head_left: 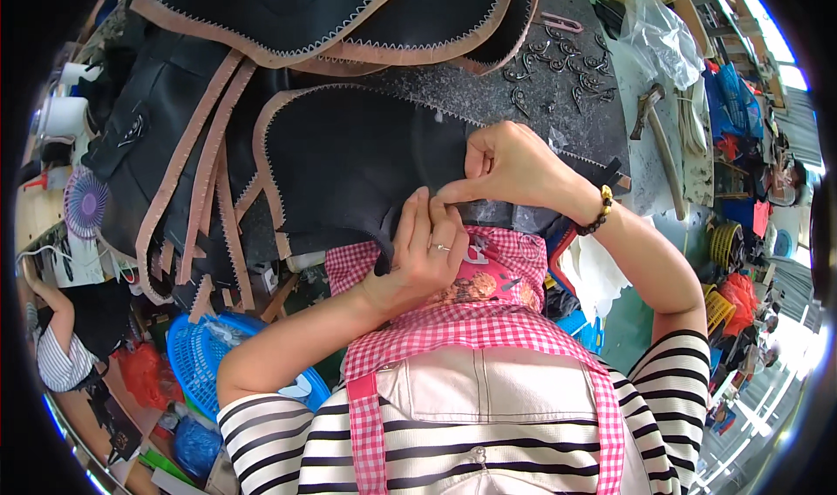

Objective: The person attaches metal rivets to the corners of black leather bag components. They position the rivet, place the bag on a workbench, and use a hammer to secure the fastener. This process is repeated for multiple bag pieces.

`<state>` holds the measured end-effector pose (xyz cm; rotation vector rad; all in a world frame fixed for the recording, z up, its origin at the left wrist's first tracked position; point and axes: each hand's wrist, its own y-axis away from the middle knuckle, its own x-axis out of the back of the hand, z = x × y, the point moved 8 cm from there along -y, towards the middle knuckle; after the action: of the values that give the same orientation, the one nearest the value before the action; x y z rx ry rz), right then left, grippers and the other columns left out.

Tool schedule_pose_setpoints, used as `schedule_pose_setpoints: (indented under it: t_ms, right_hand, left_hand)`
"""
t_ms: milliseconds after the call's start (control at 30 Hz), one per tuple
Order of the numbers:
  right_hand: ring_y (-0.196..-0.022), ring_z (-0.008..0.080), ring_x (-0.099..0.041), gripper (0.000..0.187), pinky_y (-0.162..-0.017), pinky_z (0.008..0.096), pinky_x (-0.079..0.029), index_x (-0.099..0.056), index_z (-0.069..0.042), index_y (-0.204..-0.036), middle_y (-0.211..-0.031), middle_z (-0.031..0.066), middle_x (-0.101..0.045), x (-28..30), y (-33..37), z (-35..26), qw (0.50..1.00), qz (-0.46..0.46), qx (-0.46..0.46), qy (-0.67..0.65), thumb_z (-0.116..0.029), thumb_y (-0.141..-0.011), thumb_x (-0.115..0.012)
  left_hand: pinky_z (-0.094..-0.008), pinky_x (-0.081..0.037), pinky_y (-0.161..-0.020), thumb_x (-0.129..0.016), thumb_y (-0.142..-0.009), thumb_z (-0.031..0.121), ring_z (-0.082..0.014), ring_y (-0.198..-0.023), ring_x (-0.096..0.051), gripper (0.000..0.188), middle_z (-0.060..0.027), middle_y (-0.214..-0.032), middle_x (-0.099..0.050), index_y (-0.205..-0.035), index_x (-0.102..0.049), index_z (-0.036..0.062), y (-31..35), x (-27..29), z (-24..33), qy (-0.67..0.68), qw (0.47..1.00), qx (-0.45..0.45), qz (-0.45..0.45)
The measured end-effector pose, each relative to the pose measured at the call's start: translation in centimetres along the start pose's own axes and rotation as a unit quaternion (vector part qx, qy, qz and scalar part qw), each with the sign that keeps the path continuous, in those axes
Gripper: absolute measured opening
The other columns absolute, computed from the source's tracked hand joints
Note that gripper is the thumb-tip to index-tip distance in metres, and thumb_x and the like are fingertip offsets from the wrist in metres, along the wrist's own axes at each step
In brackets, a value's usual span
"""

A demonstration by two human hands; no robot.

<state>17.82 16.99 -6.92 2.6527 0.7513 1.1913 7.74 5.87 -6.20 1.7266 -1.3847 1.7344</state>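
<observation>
the bare left hand grasps a curved, tan-edged black leather-like panel; whether the bare right hand does is unclear.

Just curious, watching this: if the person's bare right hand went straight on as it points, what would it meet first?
The right hand would probably meet the bare left hand first, at its fingertips; whether they already touch is unclear.
</observation>
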Motion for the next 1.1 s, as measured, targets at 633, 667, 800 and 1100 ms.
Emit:
schedule_pose_setpoints:
  t_ms: [633, 667, 800, 1100]
  right_hand:
    - [-0.084, 0.0161, -0.066, 0.013, -0.070, 0.0295, -0.053, -0.065, 0.000, -0.095, -0.093, 0.0070, -0.067, 16.3, 24.7, -17.9, 0.674, -0.109, 0.587, -0.434, -0.011, -0.089, -0.059]
    - [-0.084, 0.0164, -0.066, 0.013, -0.069, 0.0301, -0.053, -0.064, 0.000, -0.094, -0.093, 0.0073, -0.067, 16.3, 24.6, -17.6, 0.647, -0.123, 0.600, -0.454, -0.010, -0.090, -0.059]
    - [-0.084, 0.0175, -0.066, 0.012, -0.067, 0.0325, -0.053, -0.063, 0.000, -0.091, -0.093, 0.0083, -0.066, 16.8, 25.0, -16.6, 0.609, -0.110, 0.617, -0.486, -0.009, -0.090, -0.057]
    - [-0.083, 0.0202, -0.065, 0.012, -0.061, 0.0380, -0.054, -0.061, -0.001, -0.086, -0.092, 0.0105, -0.064, 17.3, 24.9, -14.0, 0.567, -0.124, 0.631, -0.515, -0.007, -0.091, -0.052]
  left_hand:
    - [-0.0313, -0.052, -0.076, -0.060, -0.085, 0.001, -0.0211, -0.081, -0.069, 0.023, -0.0133, -0.093, -0.071, -0.107, -0.065, -0.0028, -17.4, 19.0, -22.5, 0.193, 0.956, 0.195, 0.103]
    - [-0.0276, -0.050, -0.078, -0.061, -0.088, 0.002, -0.0145, -0.086, -0.065, 0.020, -0.0075, -0.097, -0.070, -0.107, -0.065, -0.0021, -17.5, 18.7, -26.6, 0.273, 0.931, 0.236, 0.060]
    - [-0.0242, -0.050, -0.078, -0.066, -0.090, 0.008, -0.0096, -0.084, -0.063, 0.023, -0.0042, -0.096, -0.070, -0.111, -0.066, -0.0001, -19.0, 8.5, -40.4, 0.362, 0.894, 0.262, 0.028]
    - [-0.0308, -0.053, -0.078, -0.069, -0.089, 0.019, -0.0193, -0.087, -0.068, 0.033, -0.0132, -0.098, -0.071, -0.118, -0.064, 0.0026, -15.6, 9.2, -37.9, 0.161, 0.927, 0.294, 0.167]
